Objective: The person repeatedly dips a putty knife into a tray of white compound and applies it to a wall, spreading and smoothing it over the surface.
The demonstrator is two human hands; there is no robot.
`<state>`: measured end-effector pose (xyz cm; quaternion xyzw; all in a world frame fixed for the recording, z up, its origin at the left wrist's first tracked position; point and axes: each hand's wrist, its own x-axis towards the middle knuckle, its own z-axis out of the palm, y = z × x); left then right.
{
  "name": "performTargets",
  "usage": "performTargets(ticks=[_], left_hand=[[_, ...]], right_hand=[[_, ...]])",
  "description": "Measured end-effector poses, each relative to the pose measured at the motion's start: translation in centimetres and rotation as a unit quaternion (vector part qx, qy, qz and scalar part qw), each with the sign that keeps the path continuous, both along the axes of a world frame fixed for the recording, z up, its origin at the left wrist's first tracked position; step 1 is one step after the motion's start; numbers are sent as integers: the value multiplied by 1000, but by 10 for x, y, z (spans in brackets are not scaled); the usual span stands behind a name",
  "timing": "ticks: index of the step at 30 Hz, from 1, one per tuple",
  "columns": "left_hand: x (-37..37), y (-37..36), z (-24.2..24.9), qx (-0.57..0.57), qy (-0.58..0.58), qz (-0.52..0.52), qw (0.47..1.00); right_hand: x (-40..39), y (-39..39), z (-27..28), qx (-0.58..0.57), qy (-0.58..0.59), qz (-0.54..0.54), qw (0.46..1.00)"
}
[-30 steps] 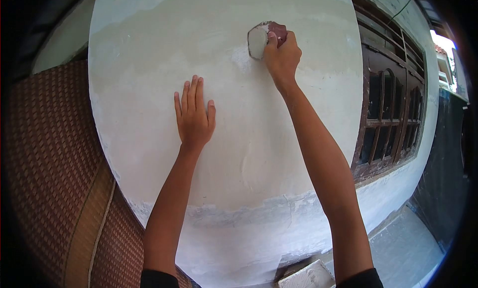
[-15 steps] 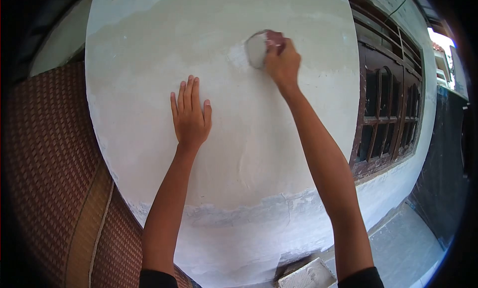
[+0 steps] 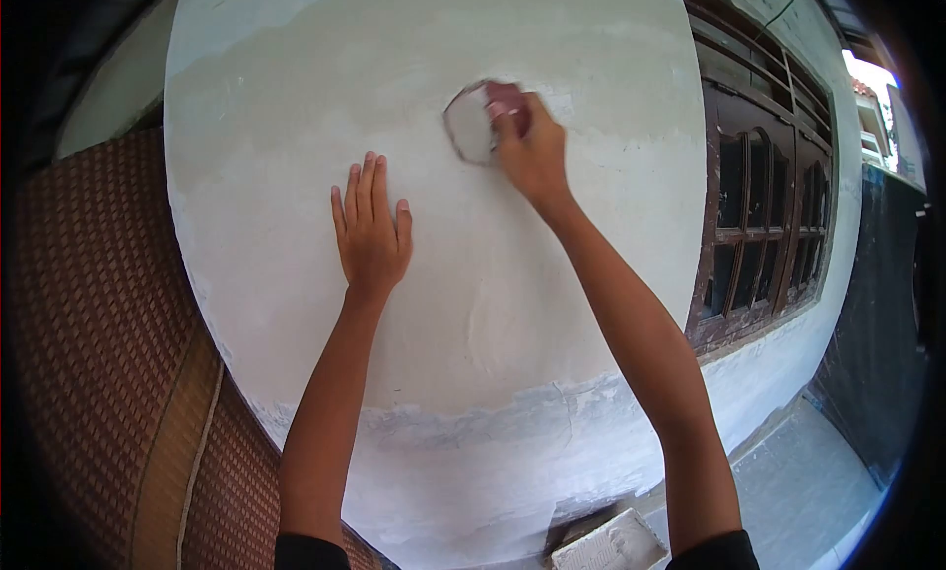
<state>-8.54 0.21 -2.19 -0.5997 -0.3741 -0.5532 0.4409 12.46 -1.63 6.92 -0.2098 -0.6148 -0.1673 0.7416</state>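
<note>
Now right hand [image 3: 532, 151] presses sandpaper [image 3: 471, 125] against wall [image 3: 296, 97].

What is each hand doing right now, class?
Left hand: open, flat on the wall.
Right hand: closed on a pad, pressed to the wall.

The sanding pad [image 3: 471, 124] is sitting flat against the plastered wall [image 3: 296, 107], high up and a little right of the wall's middle. It is looking rounded and dust-grey on its face, with a reddish-brown edge showing at its top right. The right hand [image 3: 527, 148] is gripping it from the right, fingers covering its right side, and its outline is blurring slightly.
</note>
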Motion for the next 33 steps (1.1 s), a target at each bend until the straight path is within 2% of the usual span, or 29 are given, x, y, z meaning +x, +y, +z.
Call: performTargets(ticks=[1, 3, 5, 6, 7, 9, 10, 11, 13, 15, 17, 18, 21, 23, 24, 26, 29, 31, 33], left_hand=[[0, 0, 0, 3, 0, 2, 1000], [-1, -1, 0, 7, 0, 6, 1000], [0, -2, -2, -5, -3, 7, 1000], [-1, -2, -2, -4, -4, 8, 1000], [-1, -2, -3, -6, -4, 6, 1000], [0, -2, -2, -6, -3, 3, 1000], [-1, -2, -2, -3, -1, 0, 1000], [-2, -1, -2, 1, 0, -2, 1000], [-1, -1, -1, -1, 0, -3, 1000], [-1, -1, -2, -3, -1, -2, 1000], [-1, -1, -2, -5, 0, -1, 1000], [0, -1, -2, -5, 0, -2, 1000], [-1, -1, -2, -4, 2, -3, 1000], [-2, -2, -1, 1, 5, 0, 1000], [-2, -2, 0, 3, 7, 1, 1000], [-3, -2, -1, -2, 7, 1, 1000], [-1, -3, -1, -4, 4, 7, 1000], [0, -3, 0, -3, 0, 12, 1000], [2, -4, -1, -4, -1, 15, 1000]], right_hand=[[-3, 5, -3, -19, -28, -94, 995], [5, 4, 7, -26, 42, -138, 989], [12, 0, 15, -6, 147, -40, 988], [8, -12, 17, -36, 189, 51, 980], [3, -11, 16, -37, 189, 51, 980], [-6, -9, 15, 11, 56, 48, 997], [-6, -4, 14, 3, -26, 10, 1000], [-2, 3, 16, 2, -25, 10, 1000], [14, 11, 28, 9, -11, -151, 988], [34, 9, 41, -26, 123, -97, 987], [31, -14, 43, -46, 214, 22, 975], [27, -11, 43, -46, 214, 21, 976], [1, 2, 38, 61, 39, -7, 997], [-5, 2, 39, -35, -6, -52, 998], [1, 5, 43, -34, -4, -51, 998], [25, 14, 55, -25, 96, -96, 990], [56, 0, 60, -33, 235, -77, 968], [54, -7, 58, -12, 261, -47, 964], [35, -2, 50, 14, 169, -7, 986]])
